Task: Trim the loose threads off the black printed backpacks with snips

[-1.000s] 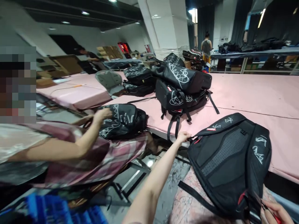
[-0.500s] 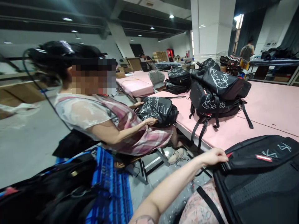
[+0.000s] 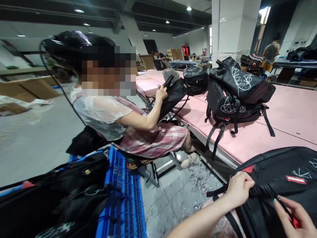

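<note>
A black backpack with white scribbled lines and a red-and-white tag leans across my lap and the table edge at lower right. My left hand is closed on the backpack's strap, beside a small red patch. Slim dark thread snips with a bit of red at the handle are in my right hand. Their tips point at the strap, just right of my left fingers. Whether the blades touch it I cannot tell. Part of my right hand is cut off by the frame's edge.
Several black backpacks are piled on the pink table. A seated co-worker at left handles another black bag. Blue crates with black bags stand at lower left. Thread scraps litter the floor.
My right hand has come into view at lower right with the snips. My left hand still grips the backpack strap. The co-worker has raised a hand and tilted their bag up.
</note>
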A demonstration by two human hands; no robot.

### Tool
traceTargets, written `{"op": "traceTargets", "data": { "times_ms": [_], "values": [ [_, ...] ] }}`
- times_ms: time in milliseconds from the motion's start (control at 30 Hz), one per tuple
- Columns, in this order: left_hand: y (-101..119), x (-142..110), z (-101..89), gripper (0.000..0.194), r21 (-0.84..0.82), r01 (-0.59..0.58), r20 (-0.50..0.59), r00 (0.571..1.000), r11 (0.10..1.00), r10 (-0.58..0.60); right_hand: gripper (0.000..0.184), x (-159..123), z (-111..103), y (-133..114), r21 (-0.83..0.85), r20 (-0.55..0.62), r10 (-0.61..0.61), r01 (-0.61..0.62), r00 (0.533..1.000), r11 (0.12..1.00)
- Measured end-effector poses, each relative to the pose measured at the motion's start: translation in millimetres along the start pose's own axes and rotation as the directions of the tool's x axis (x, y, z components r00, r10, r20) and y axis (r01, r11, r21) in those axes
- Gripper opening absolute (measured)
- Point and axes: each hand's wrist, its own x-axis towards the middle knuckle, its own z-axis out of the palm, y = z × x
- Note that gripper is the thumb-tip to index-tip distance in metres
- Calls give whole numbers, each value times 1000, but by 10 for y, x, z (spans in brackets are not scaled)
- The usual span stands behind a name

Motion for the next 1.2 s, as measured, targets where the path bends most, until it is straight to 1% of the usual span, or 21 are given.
{"op": "traceTargets", "data": {
  "times_ms": [67,167,300,367,400,467,500,567,600,733,933,1000,1067,1133,1200],
  "values": [
    [-22,15,-13,11,-2,-11,-26,1000,1000,11,61,15,1,30,-57,17,-23,24,1000,998],
    [-54,47,-13,10,12,-21,-56,998,1000,22,57,20,25,62,-78,30,-106,108,994,991],
    [-46,97,-15,12,24,-50,-90,995,998,52,45,12,88,30,-122,3,-191,190,982,974],
    [-23,101,-19,13,25,-73,-103,992,997,75,34,-27,97,-49,-104,-5,-224,222,975,969],
    [-16,103,-21,13,34,-79,-122,989,996,82,29,-50,101,-98,-61,-7,-244,243,970,968],
    [-33,133,-22,17,-14,-45,-110,993,999,43,21,-72,126,-183,14,-2,-277,277,961,961],
    [-57,164,-19,20,-28,-35,-100,994,999,32,18,-66,147,-210,12,-4,-290,290,957,957],
    [-116,236,-8,21,-8,-44,-94,995,999,43,12,-39,190,-234,-1,-20,-305,305,952,952],
    [-141,264,-3,22,-14,-21,-90,996,1000,20,11,-28,207,-239,1,-28,-305,305,952,952],
    [-159,270,-7,26,-28,4,-81,997,1000,-6,8,-43,239,-267,-28,-42,-347,346,937,938],
    [-100,205,-13,27,-40,-3,-108,994,999,-1,9,-52,304,-279,-80,6,-449,448,894,891],
    [-94,188,-7,27,-47,-27,-120,993,999,22,11,-47,338,-273,-99,7,-472,471,881,877],
    [-94,173,5,24,-32,-73,-134,989,997,68,14,-43,375,-272,-153,3,-486,480,874,864],
    [-99,164,20,21,-6,-119,-147,982,993,117,16,-41,410,-275,-228,11,-482,472,876,852],
    [-111,162,27,22,-11,-127,-152,981,992,124,17,-45,430,-276,-249,22,-466,457,884,854]
  ]
}}
